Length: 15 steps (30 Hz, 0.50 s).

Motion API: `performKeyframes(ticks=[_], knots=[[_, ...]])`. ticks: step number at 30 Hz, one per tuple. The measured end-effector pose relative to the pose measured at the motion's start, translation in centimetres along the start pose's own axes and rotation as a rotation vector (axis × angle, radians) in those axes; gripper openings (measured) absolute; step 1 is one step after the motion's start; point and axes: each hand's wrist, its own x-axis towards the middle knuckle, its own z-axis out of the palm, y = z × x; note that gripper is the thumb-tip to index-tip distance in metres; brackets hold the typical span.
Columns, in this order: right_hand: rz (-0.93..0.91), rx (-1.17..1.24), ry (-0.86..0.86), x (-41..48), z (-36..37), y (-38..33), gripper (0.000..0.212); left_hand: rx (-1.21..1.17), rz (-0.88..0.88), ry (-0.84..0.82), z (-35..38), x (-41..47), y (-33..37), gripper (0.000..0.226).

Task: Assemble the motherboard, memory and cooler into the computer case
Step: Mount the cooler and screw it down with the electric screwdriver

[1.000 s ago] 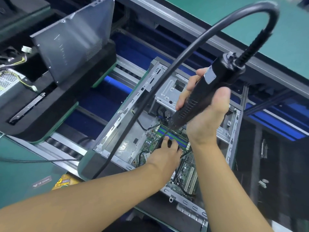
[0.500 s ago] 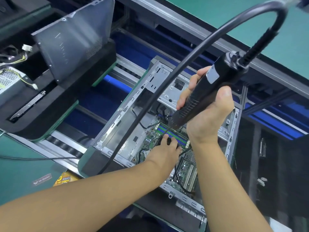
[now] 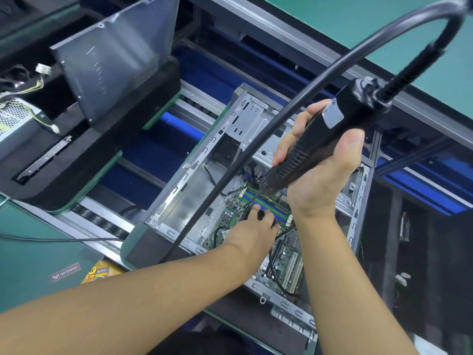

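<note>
Starting at our right fingers (image 3: 288, 147): they're curled tight round the grooved grip of the black electric screwdriver (image 3: 332, 134), thumb clamped over the other side, so our right hand (image 3: 320, 172) has a full fist on it. The tool is tilted, bit end down and to the left, and its tip comes in just beside the blue and green memory slots (image 3: 272, 207). Its thick black cable (image 3: 256, 134) loops up from the tail end and swings down across the case. Our left hand (image 3: 256, 226) is down inside the case, fingers reaching forward onto the board right at the edge of those slots, with something small and black showing between two of them. We honestly can't tell if that's pinched or just touched. The green motherboard (image 3: 286, 260) lies flat in the bottom of the silver computer case (image 3: 184, 175), which is on its side, open face up, on the roller conveyor (image 3: 97, 216). To the left there's a grey side panel (image 3: 115, 55) propped upright in a black tray (image 3: 76, 142), and a power supply (image 3: 15, 119) with loose wires at the far left. A green mat (image 3: 25, 265) with a yellow TUF Gaming sticker (image 3: 98, 272) is nearest us.
</note>
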Motion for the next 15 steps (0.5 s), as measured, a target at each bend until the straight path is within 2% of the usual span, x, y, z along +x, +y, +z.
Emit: performKeyframes(ticks=[2, 4, 10, 15], knots=[[-0.04, 0.054, -0.068, 0.14, -0.23, -0.23, 0.071, 0.066, 0.047, 0.006, -0.01, 0.08, 0.1, 0.073], [-0.021, 0.043, -0.065, 0.16, 0.11, -0.41, 0.071, 0.101, 0.063, 0.003, 0.33, 0.44, 0.2, 0.071], [-0.031, 0.058, -0.053, 0.09, 0.19, -0.43, 0.064, 0.037, 0.017, -0.012, 0.58, 0.65, 0.14, 0.072], [-0.015, 0.04, -0.029, 0.21, -0.45, 0.18, 0.043, 0.116, 0.045, 0.009, 0.51, 0.56, 0.23, 0.068]])
